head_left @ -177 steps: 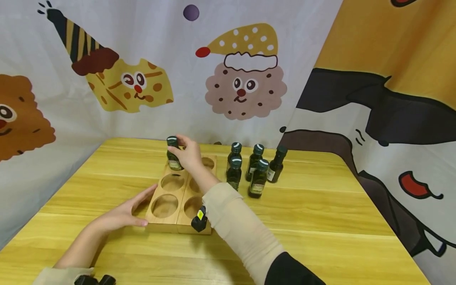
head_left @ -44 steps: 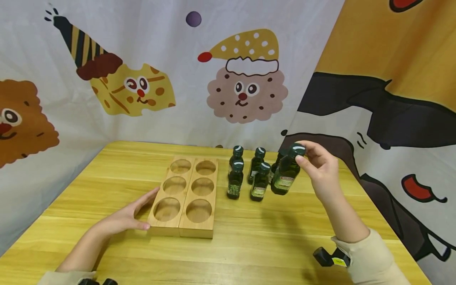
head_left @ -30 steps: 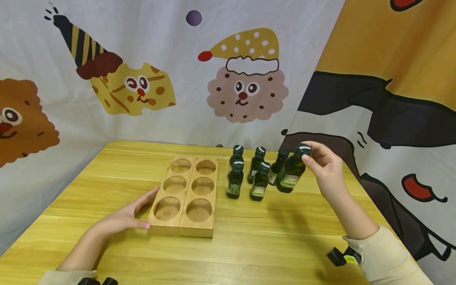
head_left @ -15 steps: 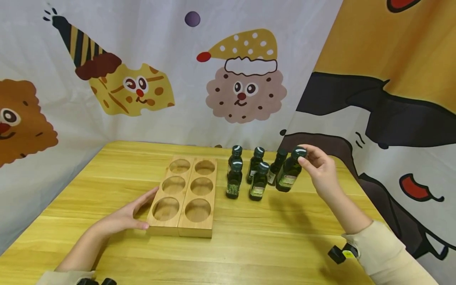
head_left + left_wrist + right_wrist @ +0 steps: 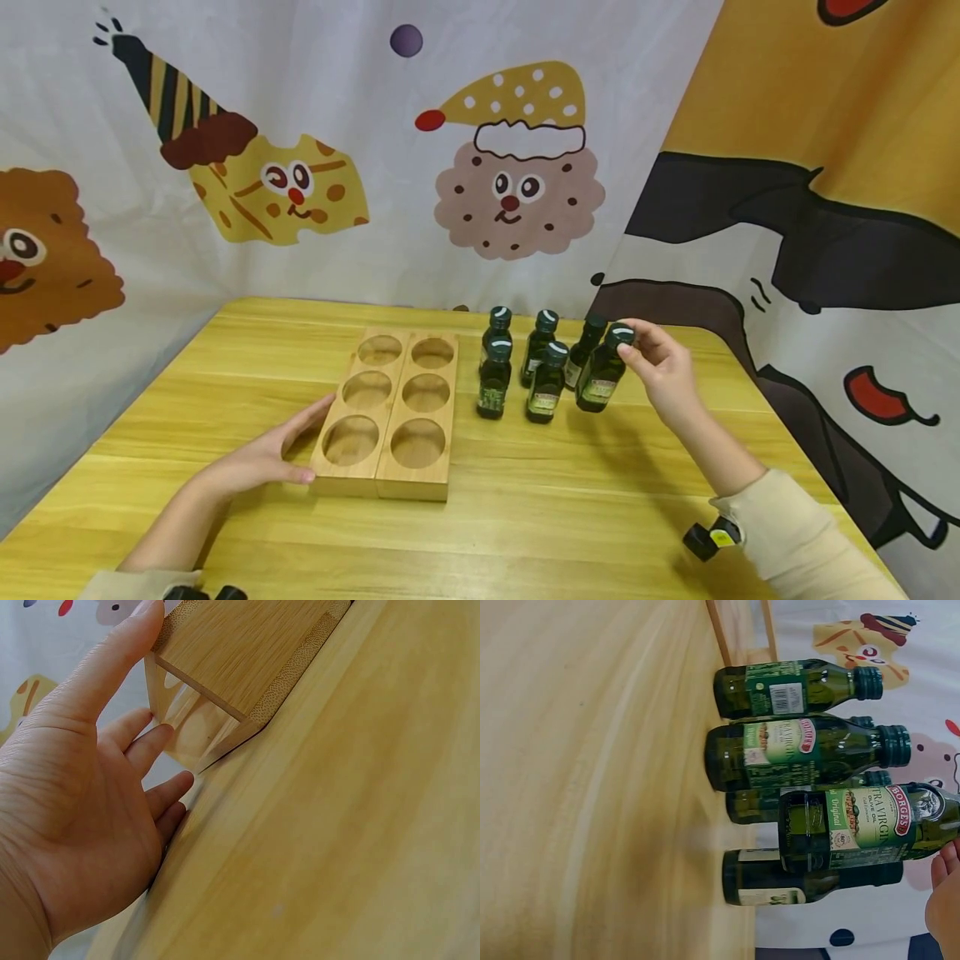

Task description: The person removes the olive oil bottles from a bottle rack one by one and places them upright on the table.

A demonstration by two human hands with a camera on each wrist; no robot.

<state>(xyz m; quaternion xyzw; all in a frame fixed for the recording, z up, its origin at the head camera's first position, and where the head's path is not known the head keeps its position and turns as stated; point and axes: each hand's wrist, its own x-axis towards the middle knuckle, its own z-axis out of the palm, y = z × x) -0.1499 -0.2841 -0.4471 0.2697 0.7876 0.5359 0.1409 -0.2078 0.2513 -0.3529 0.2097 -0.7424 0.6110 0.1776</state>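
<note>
My right hand (image 5: 663, 367) pinches the cap end of a small green olive oil bottle (image 5: 600, 382), which leans slightly at the right of the bottle group. The right wrist view shows the label of the held bottle (image 5: 866, 825) and its base off the table. A wooden holder (image 5: 381, 471) with two rows of round holes lies on the table; every hole shows its bare bottom. My left hand (image 5: 258, 454) rests along the holder's left side, thumb at the near corner. Its fingers are loosely extended against the wood in the left wrist view.
Several olive oil bottles stand upright right of the holder, among them a front left bottle (image 5: 493, 387) and a front middle bottle (image 5: 547, 392). A slimmer dark bottle (image 5: 582, 358) stands just behind the held one. A printed curtain (image 5: 300, 267) hangs behind the table (image 5: 540, 517).
Earlier the right hand held a bottle at the holder's far left hole; now it holds one right of the group. In the last second that bottle came slightly left and down. Left hand unchanged.
</note>
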